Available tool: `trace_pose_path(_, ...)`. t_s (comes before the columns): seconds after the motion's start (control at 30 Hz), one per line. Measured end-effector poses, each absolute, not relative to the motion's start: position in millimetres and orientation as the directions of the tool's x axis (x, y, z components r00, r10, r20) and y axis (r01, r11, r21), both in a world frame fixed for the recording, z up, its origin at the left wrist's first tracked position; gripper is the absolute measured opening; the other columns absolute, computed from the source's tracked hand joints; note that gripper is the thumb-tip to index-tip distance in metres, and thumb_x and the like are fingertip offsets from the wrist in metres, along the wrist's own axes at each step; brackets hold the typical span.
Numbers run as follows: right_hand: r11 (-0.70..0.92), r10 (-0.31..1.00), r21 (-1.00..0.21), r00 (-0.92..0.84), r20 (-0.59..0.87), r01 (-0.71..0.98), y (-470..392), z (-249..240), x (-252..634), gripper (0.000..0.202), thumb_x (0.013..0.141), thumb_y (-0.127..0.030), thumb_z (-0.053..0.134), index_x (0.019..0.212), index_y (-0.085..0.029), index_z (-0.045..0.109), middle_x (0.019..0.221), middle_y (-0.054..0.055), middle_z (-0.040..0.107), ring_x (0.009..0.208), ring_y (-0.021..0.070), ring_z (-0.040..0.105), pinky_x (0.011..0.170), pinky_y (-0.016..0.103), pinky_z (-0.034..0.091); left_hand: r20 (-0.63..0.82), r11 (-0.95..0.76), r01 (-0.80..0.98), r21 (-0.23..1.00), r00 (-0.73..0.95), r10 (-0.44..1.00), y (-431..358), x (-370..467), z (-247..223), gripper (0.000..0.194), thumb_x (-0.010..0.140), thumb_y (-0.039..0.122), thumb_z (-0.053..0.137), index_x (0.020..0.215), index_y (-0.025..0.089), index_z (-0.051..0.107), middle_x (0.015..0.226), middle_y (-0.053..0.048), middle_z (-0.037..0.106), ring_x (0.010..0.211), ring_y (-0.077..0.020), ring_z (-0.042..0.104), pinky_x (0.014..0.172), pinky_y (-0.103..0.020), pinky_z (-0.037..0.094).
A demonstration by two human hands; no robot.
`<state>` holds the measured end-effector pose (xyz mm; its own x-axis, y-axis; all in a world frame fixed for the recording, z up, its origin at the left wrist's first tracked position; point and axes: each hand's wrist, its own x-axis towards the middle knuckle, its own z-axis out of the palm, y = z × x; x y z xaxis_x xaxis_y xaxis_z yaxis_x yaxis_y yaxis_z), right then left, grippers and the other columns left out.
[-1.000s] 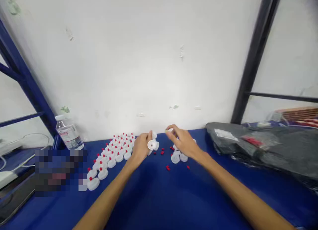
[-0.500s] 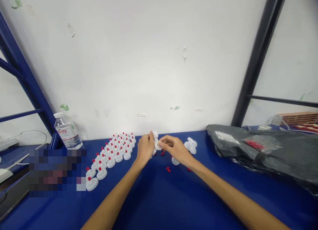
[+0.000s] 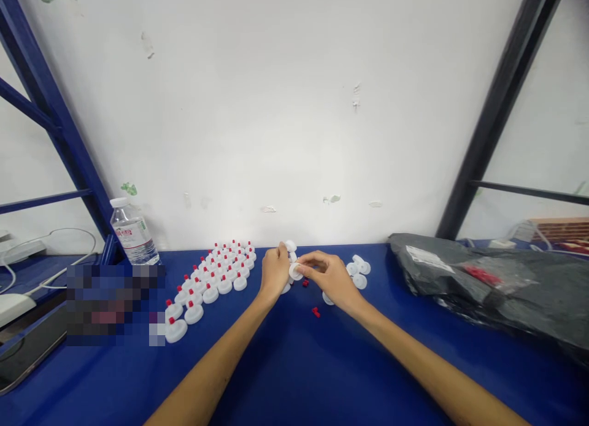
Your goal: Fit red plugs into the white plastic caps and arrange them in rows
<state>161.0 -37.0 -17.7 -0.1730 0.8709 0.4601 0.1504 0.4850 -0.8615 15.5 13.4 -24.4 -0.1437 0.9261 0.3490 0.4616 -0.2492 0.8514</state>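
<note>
My right hand (image 3: 329,280) pinches a small white round plastic cap (image 3: 295,272) between thumb and fingertips, its flat face turned toward me. Right beside it, my left hand (image 3: 275,270) is closed, with its thumb up and its fingers mostly hidden behind the palm; I cannot make out what it grips. More white caps (image 3: 289,246) show just behind and between both hands. Small red pieces (image 3: 315,312) lie on the blue table below my right hand. Another white cap (image 3: 327,299) is partly covered by that hand.
Several white caps with red tips (image 3: 210,294) stand in slanting rows on the left. A loose cluster of white caps (image 3: 359,281) lies to the right. Farther out are a water bottle (image 3: 133,232), a dark phone (image 3: 32,352) and a grey plastic bag (image 3: 432,278) holding red pieces.
The camera view has shifted slightly, so the scene sits a little farther right. Both hands stay close together, and the right hand still pinches the white cap.
</note>
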Motion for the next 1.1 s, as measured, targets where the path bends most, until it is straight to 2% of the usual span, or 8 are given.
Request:
trace_pose_path(0.1,0.517,0.853,-0.838,-0.186,0.487,0.177,-37,-16,164,0.022,0.084,-0.041,0.071,0.092,-0.021,0.075,0.094,0.005,0.073,0.089,0.0207,0.068,0.082,0.033,0.054,0.349,-0.262,0.416,0.871,-0.147,0.926,14,19,-27,0.051,0.094,0.047,0.034,0.051,0.02,0.046,0.051,-0.002,0.05,0.051,-0.0158,0.047,0.051,-0.027,0.024)
trace_pose_path(0.27,0.484,0.875,-0.847,-0.129,0.467,0.22,-36,-13,168,0.026,0.082,-0.045,0.071,0.094,-0.022,0.075,0.111,0.007,0.066,0.105,0.0227,0.064,0.086,0.033,0.055,0.332,-0.259,0.355,0.898,-0.164,0.929,13,24,-30,0.052,0.093,0.05,0.033,0.053,0.019,0.047,0.05,-0.001,0.05,0.049,-0.0141,0.045,0.048,-0.026,0.026)
trace_pose_path(0.47,0.331,0.907,-0.943,-0.287,0.309,0.031,-32,-17,169,0.036,0.081,-0.051,0.069,0.097,-0.019,0.07,0.098,0.006,0.071,0.087,0.0207,0.068,0.075,0.034,0.059,0.313,-0.244,0.341,0.908,-0.164,0.935,12,22,-28,0.05,0.092,0.048,0.038,0.052,0.019,0.048,0.049,-0.001,0.05,0.049,-0.0145,0.046,0.048,-0.026,0.026)
trace_pose_path(0.67,0.386,0.895,-0.917,-0.283,0.345,0.105,-30,-12,175,0.035,0.08,-0.049,0.072,0.094,-0.018,0.074,0.087,0.005,0.074,0.08,0.0193,0.069,0.076,0.033,0.057,0.264,-0.21,0.311,0.927,-0.144,0.954,13,22,-30,0.05,0.09,0.048,0.041,0.05,0.019,0.048,0.048,-0.001,0.049,0.047,-0.0144,0.047,0.048,-0.026,0.029)
trace_pose_path(0.83,0.392,0.89,-0.914,-0.296,0.347,0.108,-27,-9,185,0.036,0.081,-0.049,0.07,0.1,-0.018,0.074,0.091,0.006,0.076,0.084,0.0207,0.07,0.077,0.033,0.057,0.224,-0.184,0.275,0.944,-0.122,0.967,17,21,-33,0.049,0.088,0.05,0.042,0.054,0.018,0.054,0.048,-0.001,0.051,0.045,-0.0138,0.046,0.048,-0.025,0.033)
trace_pose_path(0.97,0.439,0.883,-0.879,-0.27,0.383,0.188,-30,-11,181,0.031,0.084,-0.046,0.068,0.095,-0.019,0.076,0.09,0.005,0.076,0.081,0.02,0.07,0.074,0.031,0.055,0.227,-0.183,0.275,0.944,-0.138,0.964,18,20,-34,0.043,0.087,0.044,0.042,0.052,0.019,0.05,0.047,0.0,0.05,0.045,-0.0137,0.045,0.047,-0.025,0.032)
trace_pose_path(1.1,0.468,0.872,-0.871,-0.239,0.428,0.148,-33,-16,172,0.028,0.084,-0.043,0.069,0.095,-0.018,0.077,0.088,0.005,0.077,0.081,0.0203,0.071,0.075,0.031,0.054,0.215,-0.171,0.278,0.945,-0.136,0.967,16,20,-34,0.04,0.086,0.038,0.042,0.05,0.02,0.047,0.046,0.001,0.047,0.044,-0.0128,0.043,0.045,-0.024,0.03)
